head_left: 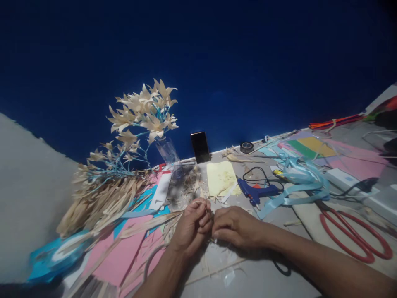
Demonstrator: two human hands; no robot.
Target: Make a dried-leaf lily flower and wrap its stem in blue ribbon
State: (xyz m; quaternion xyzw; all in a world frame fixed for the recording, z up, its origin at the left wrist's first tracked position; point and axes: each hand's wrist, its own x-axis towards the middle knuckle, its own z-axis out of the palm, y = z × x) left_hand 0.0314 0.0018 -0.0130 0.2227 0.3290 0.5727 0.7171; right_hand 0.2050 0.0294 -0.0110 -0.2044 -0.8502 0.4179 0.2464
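In the lower centre of the frame, my left fingers [203, 219] pinch a thin pale strip [206, 209]. My right hand [231, 225] curls alongside; I can't tell what it grasps. A blue glue gun [266, 191] lies right of centre.

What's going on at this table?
A person's two bare hands meet at the middle of a cluttered tabletop. The left hand seems to pinch a thin pale strand; the right hand is curled close beside it, and anything in it is hidden. Just beyond them lies a yellow sheet with pale scraps on it, with a blue glue gun to its right. Pale flowers stand at the back left.
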